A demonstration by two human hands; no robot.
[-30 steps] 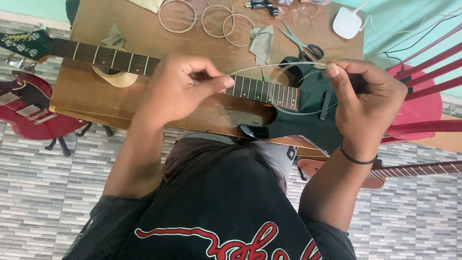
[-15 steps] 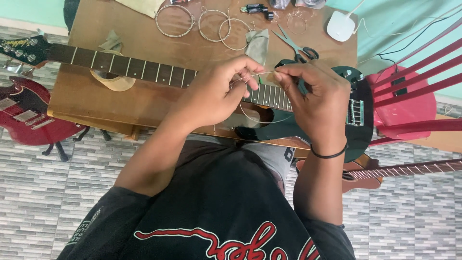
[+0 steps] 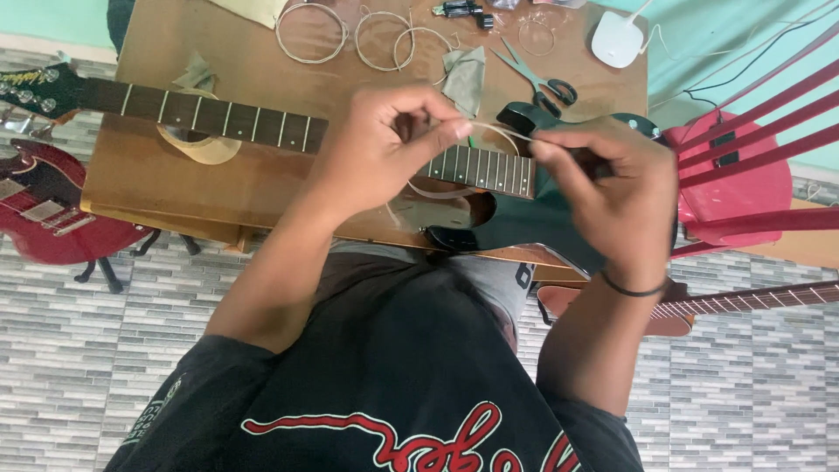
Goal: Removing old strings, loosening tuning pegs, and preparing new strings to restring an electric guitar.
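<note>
You're working over a wooden table (image 3: 175,183), grey tiled floor below, teal wall past it. Your left hand (image 3: 384,144) and right hand (image 3: 603,197) sit close together but not touching, each pinching the guitar string (image 3: 502,131) that runs sideways between them. Beneath your hands the green electric guitar (image 3: 559,232) lies flat, neck stretching off to your left. Beyond your fingers: coiled strings (image 3: 384,39) and scissors (image 3: 537,74). A red chair (image 3: 743,166) crowds your right side, a red guitar (image 3: 52,214) your left.
</note>
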